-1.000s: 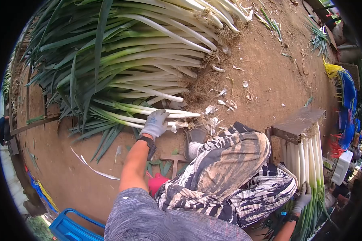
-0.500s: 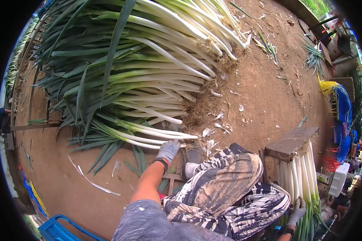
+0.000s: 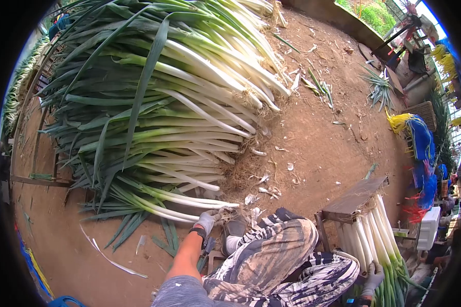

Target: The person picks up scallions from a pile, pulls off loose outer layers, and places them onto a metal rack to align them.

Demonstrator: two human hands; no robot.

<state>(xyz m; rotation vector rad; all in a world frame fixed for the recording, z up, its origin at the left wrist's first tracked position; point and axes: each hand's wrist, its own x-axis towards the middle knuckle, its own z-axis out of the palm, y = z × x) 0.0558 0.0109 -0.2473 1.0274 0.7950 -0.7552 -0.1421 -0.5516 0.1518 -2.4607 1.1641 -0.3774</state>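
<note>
A big heap of long green onions (image 3: 189, 128), white stalks and roots to the right, dark leaves to the left, lies on the ground ahead. My left hand (image 3: 208, 220), in a grey glove, is closed around the root end of a white stalk at the heap's near edge. Another stalk lies just beyond it. On the right, a bundle of green onions (image 3: 376, 235) stands with its root ends against a metal stand (image 3: 354, 198). My gloved right hand (image 3: 374, 278) grips stalks of this bundle where white turns green; part of its fingers is hidden.
Bare soil (image 3: 312, 143) with scattered peelings and roots lies right of the heap. Blue and yellow ties (image 3: 420, 138) hang at the right, above a white foam box (image 3: 428, 228). My bent knees (image 3: 287, 245) are between my hands. A metal frame (image 3: 41, 180) stands at the left.
The view has turned, so the heap and stand appear lower and further left. My left hand remains at the root ends, with its wrist slightly turned. My right hand stays on the bundle.
</note>
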